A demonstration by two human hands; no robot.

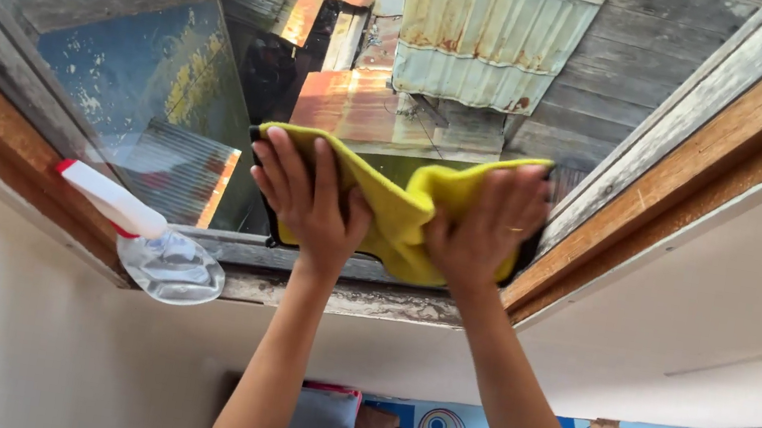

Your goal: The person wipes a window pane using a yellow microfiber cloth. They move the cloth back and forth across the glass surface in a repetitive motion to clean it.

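So from my seat watching the head cam: both hands are flat on one yellow cloth, pressing it against the window glass. The left hand has its fingers spread wide over the cloth's left part, palm down on it, not curled around anything. The right hand does the same on the right part, fingers splayed and pointing up the pane. So no pinch or fist on either side, just two open palms pinning the cloth to the glass. The cloth bunches up into a fold between the two hands and hangs a bit low in the middle, just above the bottom of the frame. There's a dark edge peeking out along its left and right sides; I can't tell if that's a backing layer or a second cloth.

Counting outward: two hands, one cloth, one spray bottle. The bottle is clear with a white and red head, lying tilted on the wooden window frame to the left of the left hand, near it but not touching. Through the glass I see rusty corrugated metal roofs.
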